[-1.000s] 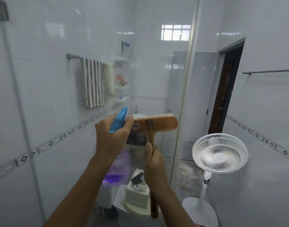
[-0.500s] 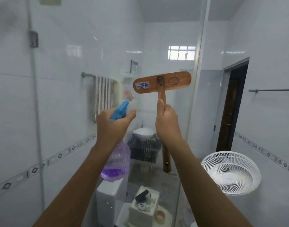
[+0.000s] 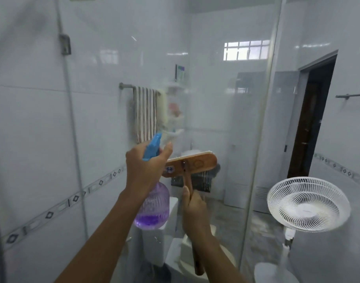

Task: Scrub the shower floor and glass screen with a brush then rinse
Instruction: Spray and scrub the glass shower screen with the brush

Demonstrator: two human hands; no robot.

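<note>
The glass screen (image 3: 226, 111) stands right in front of me, wet and streaked. My right hand (image 3: 194, 211) grips the wooden handle of a scrub brush (image 3: 197, 163), whose wide wooden head lies against the glass at mid height, bristles facing the pane. My left hand (image 3: 144, 168) holds a spray bottle (image 3: 152, 209) with a blue trigger and purple liquid in its clear body, just left of the brush head. The shower floor is out of view.
A white pedestal fan (image 3: 307, 203) stands at the lower right beside a dark doorway (image 3: 314, 117). Behind the glass are a striped towel (image 3: 145, 113) on a rail, a corner shelf rack (image 3: 176, 111), a toilet tank (image 3: 160, 242) and a white tiled wall (image 3: 32, 139).
The brush head has come down the glass from up high to mid height, with my right hand lowering too. My left hand has stayed put with the spray bottle.
</note>
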